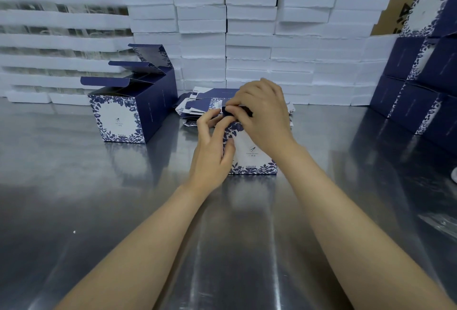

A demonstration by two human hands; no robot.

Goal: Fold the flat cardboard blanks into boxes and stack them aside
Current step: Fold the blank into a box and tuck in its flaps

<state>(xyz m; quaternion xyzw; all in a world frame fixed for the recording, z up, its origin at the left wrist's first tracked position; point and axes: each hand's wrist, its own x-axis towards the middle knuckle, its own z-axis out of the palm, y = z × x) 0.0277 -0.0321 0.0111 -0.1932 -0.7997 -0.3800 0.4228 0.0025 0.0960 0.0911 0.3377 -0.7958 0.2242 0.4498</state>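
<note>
Pinching the navy top flap (238, 109) with my right hand (262, 114), left hand (212, 154) gripping the floral-printed box (249, 154) upright on brushed steel table (123, 198), flat blanks (197, 104) just behind.

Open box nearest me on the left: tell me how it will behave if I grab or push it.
The nearest open box is probably very light, being thin printed card. Its walls likely flex when squeezed, since the raised lid leaves the top unbraced. On the smooth metal table it should slide rather than tip.
</note>
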